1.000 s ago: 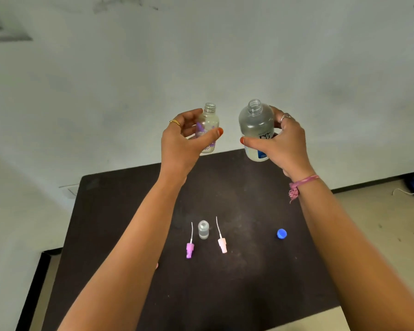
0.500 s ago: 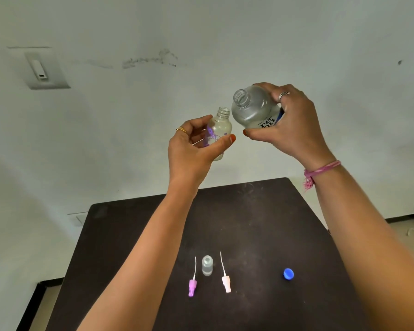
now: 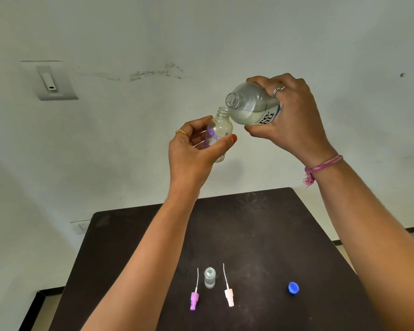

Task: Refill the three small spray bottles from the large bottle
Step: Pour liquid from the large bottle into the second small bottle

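Note:
My left hand grips a small clear spray bottle with purple print, held upright with its neck uncapped. My right hand holds the large clear bottle, tipped to the left so its open mouth sits just above the small bottle's neck; cloudy liquid pools near the large bottle's shoulder. Both are raised high above the dark table. On the table stand a second small bottle, uncapped, between a purple spray head and a pale pink spray head. A blue cap lies to the right.
A pale wall rises behind the table, with a switch plate at upper left. A socket sits low on the wall by the table's back left corner. Floor shows at both sides of the table.
My right hand has lifted the large bottle and tipped it over to the left until its mouth reached the small bottle's neck. Both hands rose higher above the table.

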Demonstrator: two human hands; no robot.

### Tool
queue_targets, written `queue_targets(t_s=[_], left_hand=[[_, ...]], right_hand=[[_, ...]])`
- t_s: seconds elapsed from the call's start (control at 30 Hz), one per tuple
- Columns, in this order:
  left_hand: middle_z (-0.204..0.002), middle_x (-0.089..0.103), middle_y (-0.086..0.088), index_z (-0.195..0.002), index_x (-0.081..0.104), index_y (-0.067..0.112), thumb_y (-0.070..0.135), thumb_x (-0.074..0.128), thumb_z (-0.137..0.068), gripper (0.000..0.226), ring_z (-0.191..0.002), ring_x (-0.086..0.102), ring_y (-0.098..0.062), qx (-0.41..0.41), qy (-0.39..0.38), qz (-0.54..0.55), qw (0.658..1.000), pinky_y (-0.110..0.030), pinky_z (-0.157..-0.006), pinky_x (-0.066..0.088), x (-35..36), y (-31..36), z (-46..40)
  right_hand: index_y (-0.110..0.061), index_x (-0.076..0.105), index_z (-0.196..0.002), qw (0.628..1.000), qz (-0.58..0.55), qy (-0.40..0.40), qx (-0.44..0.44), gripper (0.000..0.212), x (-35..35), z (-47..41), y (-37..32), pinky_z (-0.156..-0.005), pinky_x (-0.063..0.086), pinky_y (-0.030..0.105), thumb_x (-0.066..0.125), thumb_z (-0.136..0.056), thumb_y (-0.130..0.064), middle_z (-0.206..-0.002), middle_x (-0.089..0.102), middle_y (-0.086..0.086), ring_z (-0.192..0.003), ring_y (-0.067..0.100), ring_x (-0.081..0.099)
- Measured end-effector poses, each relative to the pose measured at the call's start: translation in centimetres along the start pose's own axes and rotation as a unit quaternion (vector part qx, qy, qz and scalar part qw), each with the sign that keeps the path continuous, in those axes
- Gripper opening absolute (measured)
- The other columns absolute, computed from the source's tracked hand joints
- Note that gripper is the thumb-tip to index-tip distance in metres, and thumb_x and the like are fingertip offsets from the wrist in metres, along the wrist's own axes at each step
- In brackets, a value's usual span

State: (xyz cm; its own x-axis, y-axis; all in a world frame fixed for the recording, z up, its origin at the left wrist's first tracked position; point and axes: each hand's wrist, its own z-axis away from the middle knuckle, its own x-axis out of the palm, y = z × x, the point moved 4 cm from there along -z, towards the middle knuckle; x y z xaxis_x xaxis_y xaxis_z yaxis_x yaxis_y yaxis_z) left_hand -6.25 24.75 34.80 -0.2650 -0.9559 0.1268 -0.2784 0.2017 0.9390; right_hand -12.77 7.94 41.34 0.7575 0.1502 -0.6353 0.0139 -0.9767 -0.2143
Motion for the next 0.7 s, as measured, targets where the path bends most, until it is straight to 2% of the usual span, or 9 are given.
queue_targets(t_s=[0.23, 0.6, 0.7], left_hand=[[-0.109, 0.070, 0.001, -0.116, 0.065, 0.017, 0.020, 0.088, -0.068, 0.053, -0.097, 0.068, -0.014, -0.001, 0.003, -0.001, 1.000, -0.017, -0.074, 0.057, -0.10, 0.13, -0.09], [-0.110, 0.070, -0.001, -0.116, 0.065, 0.016, 0.019, 0.087, -0.069, 0.053, -0.098, 0.068, -0.016, -0.002, 0.003, 0.001, 1.000, -0.021, -0.076, 0.059, 0.03, 0.18, 0.18], [-0.110, 0.070, -0.001, -0.116, 0.065, 0.016, 0.018, 0.087, -0.068, 0.053, -0.097, 0.068, -0.015, -0.001, 0.001, 0.007, 1.000, -0.018, -0.072, 0.058, 0.04, 0.25, 0.25]], right_hand=[[-0.029, 0.055, -0.131, 1.000, 0.021, 0.008, -0.012, 0.071, 0.06, -0.30, -0.20, -0.077, 0.042, 0.028, 0.081, -0.065, -0.026, -0.116, 0.055, 0.003, -0.108, 0.024, 0.047], [-0.030, 0.055, -0.131, 0.999, 0.039, 0.020, -0.030, 0.069, 0.02, -0.52, -0.22, -0.072, 0.042, 0.027, 0.080, -0.067, -0.024, -0.117, 0.054, 0.002, -0.111, 0.023, 0.045], [-0.030, 0.055, -0.131, 0.998, 0.040, 0.023, -0.033, 0.069, 0.05, -0.53, -0.15, -0.072, 0.040, 0.025, 0.080, -0.066, -0.024, -0.117, 0.054, 0.001, -0.111, 0.022, 0.045]])
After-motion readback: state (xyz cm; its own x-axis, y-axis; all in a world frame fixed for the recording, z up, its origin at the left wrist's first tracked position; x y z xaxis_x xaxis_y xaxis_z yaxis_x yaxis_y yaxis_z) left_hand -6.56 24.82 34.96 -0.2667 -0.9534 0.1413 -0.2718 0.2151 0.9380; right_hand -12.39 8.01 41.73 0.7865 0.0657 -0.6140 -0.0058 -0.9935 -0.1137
